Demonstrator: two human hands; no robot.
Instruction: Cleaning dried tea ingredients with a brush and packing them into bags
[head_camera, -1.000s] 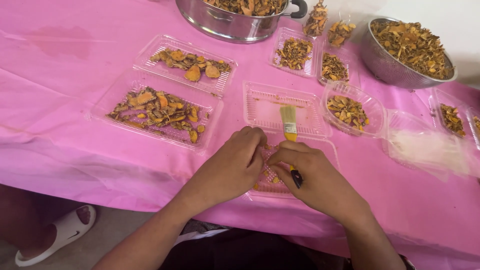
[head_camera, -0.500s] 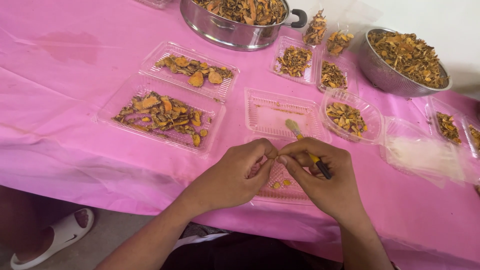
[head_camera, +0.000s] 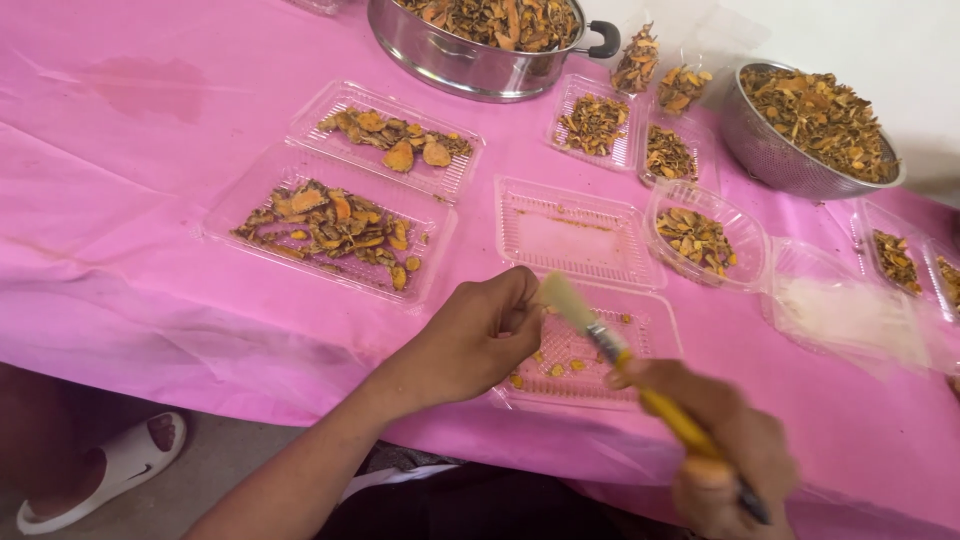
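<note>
Left hand (head_camera: 478, 335) is resting at the near-left edge of the open clear clamshell tray (head_camera: 585, 345), fingers curled shut, apparently pinching a small piece; what exactly it is gripping cannot be told.

Right hand (head_camera: 728, 455) is gripping a yellow-handled brush (head_camera: 618, 353), fingers wrapped closed round the handle. Pale bristles are pointing up-left, hovering over the tray just beside the left fingertips, likely angled so to sweep what those fingers are presenting. The tray is holding only a few orange crumbs.

Surface: a pink plastic table cover (head_camera: 150, 200), wrinkled. Further trays of dried orange-brown slices (head_camera: 335, 225) are lying behind, with a steel pot (head_camera: 480, 40) and a steel colander bowl (head_camera: 810, 120) heaped with the same. A white sandal (head_camera: 100, 470) is showing on the floor, lower left.
</note>
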